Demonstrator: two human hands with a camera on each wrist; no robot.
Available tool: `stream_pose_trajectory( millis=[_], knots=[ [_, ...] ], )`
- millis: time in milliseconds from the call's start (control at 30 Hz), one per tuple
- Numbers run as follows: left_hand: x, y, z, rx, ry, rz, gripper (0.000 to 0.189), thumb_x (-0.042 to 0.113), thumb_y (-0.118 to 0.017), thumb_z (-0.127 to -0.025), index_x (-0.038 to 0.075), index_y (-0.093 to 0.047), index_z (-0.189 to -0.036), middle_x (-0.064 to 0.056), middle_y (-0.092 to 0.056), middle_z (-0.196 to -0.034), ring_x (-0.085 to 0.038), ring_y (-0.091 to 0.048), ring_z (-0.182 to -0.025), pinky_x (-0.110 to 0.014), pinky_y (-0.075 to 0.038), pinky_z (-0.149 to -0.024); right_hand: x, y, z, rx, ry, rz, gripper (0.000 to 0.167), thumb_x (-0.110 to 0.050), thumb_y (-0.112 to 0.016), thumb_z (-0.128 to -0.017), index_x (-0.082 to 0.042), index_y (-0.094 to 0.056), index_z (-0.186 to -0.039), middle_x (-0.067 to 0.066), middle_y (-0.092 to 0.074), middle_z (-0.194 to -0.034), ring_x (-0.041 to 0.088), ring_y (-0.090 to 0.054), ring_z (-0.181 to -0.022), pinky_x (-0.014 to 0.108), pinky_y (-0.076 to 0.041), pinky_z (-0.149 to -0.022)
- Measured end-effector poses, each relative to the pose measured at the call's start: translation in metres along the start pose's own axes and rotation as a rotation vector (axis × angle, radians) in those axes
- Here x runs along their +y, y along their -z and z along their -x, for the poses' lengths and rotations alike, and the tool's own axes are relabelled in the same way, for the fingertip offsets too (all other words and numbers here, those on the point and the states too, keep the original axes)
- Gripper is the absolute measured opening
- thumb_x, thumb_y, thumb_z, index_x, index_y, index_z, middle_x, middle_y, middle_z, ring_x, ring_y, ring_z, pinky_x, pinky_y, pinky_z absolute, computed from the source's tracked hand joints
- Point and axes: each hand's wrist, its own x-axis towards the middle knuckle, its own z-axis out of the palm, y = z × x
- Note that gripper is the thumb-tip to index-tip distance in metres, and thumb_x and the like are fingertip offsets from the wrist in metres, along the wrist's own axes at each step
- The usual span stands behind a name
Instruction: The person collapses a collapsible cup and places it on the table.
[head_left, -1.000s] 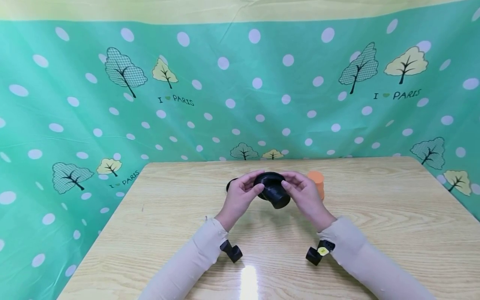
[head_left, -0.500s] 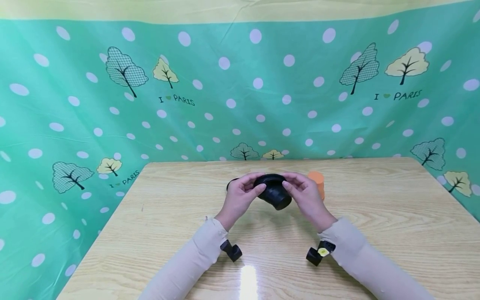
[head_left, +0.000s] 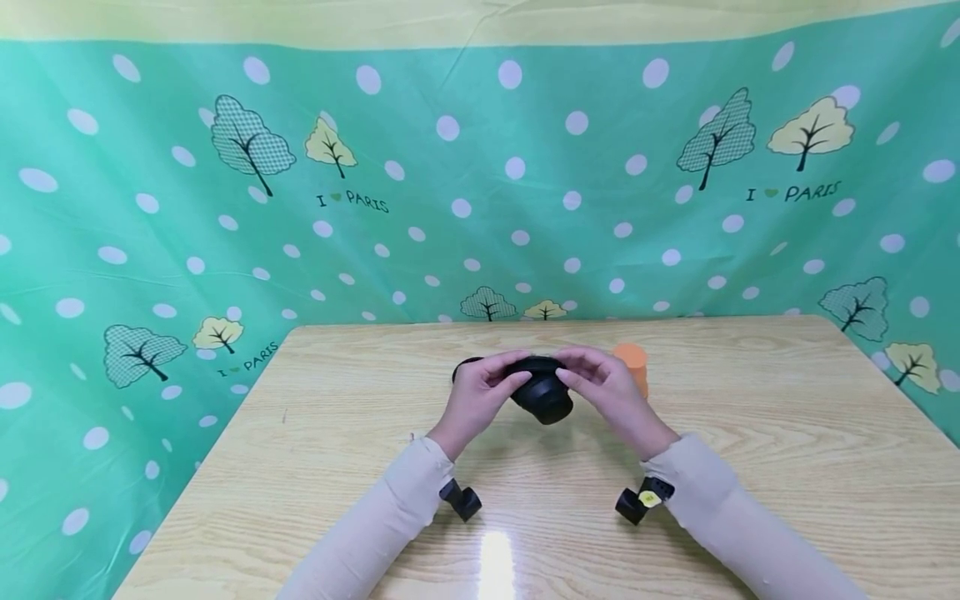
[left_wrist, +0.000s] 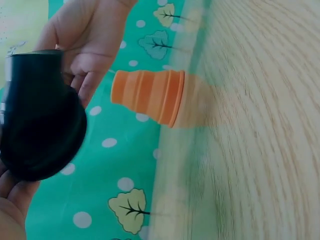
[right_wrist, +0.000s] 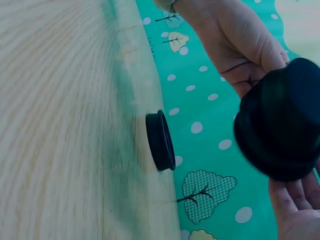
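Both hands grip the wide rim of a black collapsible cup (head_left: 546,400) held up over the wooden table. My left hand (head_left: 480,393) pinches the rim's left side, thumb on the near face; my right hand (head_left: 606,390) does the same on the right. The cup's narrow end hangs down, tilted towards me, with its stepped wall partly folded and bent. Beyond the right hand stands an orange collapsible cup (left_wrist: 147,95), stretched out, wide end on the table. Beyond the left hand lies a low, round black piece (head_left: 462,367), seen whole as a flat ring (right_wrist: 160,141) in the right wrist view.
The wooden table (head_left: 337,475) reaches back to a green polka-dot curtain (head_left: 420,208) printed with trees. Wrist cameras, left (head_left: 461,500) and right (head_left: 643,500), hang just over the table inside each sleeve.
The black cup's rim has tipped lower, so its inside no longer shows. Its narrow end has swung slightly left and down. Both hands keep their hold.
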Motion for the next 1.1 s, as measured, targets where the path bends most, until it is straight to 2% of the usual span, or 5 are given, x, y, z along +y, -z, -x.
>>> stream_pose_trajectory(
  millis=[200,500,767,967,1100],
  knots=[
    [0.0004,0.0013,0.0014,-0.068,-0.009,-0.128,0.028,0.017,-0.066,-0.089,0.009,-0.068,-0.116,-0.007,-0.069,-0.111,-0.012,-0.066,-0.095,-0.024,-0.055,-0.075,-0.0023,-0.003,0.002,-0.058,0.087,0.193,0.03,-0.016,-0.066,-0.089,0.0,-0.063,-0.114,0.016,-0.066,-0.109,0.017,-0.065,-0.096,0.022,-0.052,-0.083],
    [-0.0003,0.001,0.0007,-0.088,0.008,-0.126,0.031,0.019,-0.066,-0.089,0.007,-0.067,-0.118,-0.006,-0.068,-0.112,-0.013,-0.064,-0.101,-0.025,-0.054,-0.08,-0.002,-0.0024,0.0021,-0.051,0.088,0.217,0.026,-0.015,-0.065,-0.09,-0.001,-0.065,-0.112,0.013,-0.068,-0.104,0.012,-0.065,-0.091,0.024,-0.053,-0.08],
    [0.0032,0.0044,0.0006,-0.011,0.161,0.105,0.03,0.018,-0.064,-0.091,0.004,-0.066,-0.118,-0.011,-0.066,-0.115,-0.013,-0.064,-0.1,-0.024,-0.052,-0.085,-0.0024,0.0007,0.0022,-0.016,0.047,0.085,0.034,-0.016,-0.064,-0.091,0.003,-0.062,-0.119,0.013,-0.069,-0.106,0.008,-0.064,-0.093,0.021,-0.052,-0.081],
    [0.0071,0.0065,0.0008,-0.039,0.186,0.215,0.035,0.015,-0.063,-0.092,0.003,-0.061,-0.125,-0.013,-0.063,-0.12,-0.013,-0.061,-0.103,-0.024,-0.05,-0.088,-0.0009,0.0025,0.001,0.014,0.041,-0.069,0.035,-0.015,-0.061,-0.093,0.006,-0.06,-0.121,-0.007,-0.069,-0.103,0.006,-0.064,-0.097,0.022,-0.051,-0.085],
    [0.0087,0.0056,0.0003,-0.05,0.181,0.225,0.038,0.015,-0.064,-0.091,0.003,-0.059,-0.126,-0.016,-0.064,-0.116,-0.012,-0.062,-0.097,-0.023,-0.052,-0.083,0.001,0.0019,0.0004,0.011,0.048,-0.134,0.027,-0.012,-0.06,-0.093,-0.003,-0.065,-0.118,-0.009,-0.069,-0.103,0.007,-0.064,-0.097,0.023,-0.052,-0.083]
  ],
)
